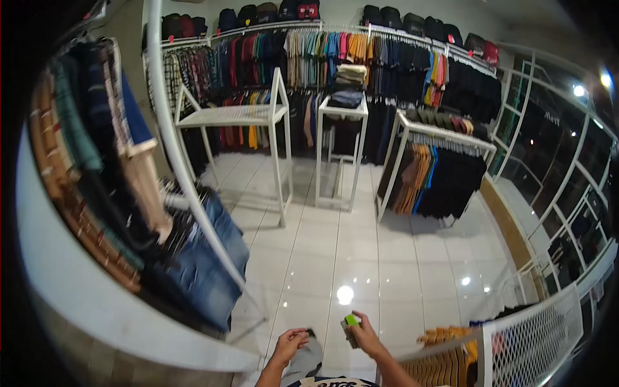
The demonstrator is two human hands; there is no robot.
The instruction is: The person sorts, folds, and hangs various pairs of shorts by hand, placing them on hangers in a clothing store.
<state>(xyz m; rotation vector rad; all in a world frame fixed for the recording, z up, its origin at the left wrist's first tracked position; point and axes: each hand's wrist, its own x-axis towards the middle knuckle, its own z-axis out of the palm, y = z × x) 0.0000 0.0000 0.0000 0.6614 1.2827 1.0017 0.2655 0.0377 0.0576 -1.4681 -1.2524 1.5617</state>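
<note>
My right hand [366, 337] is closed around a small boxy object [350, 321], dark grey with a lime-green top; its kind is too small to tell. To its left, in front of my body, my left hand [290, 345] has its fingers curled toward the thumb. Whether something thin is between those fingertips I cannot make out. The hands are apart, both above the glossy white tiled floor [335, 258]. Below my left hand show a grey trouser leg [306, 362] and part of a dark shoe.
White display stands [280, 155] and a low clothes rack [445, 174] stand ahead. Jeans [206, 264] and shirts hang at left beside a white pole [171, 129]. A mesh panel [535, 342] is close at right. Clothes [309, 58] and backpacks [412, 26] line the back wall.
</note>
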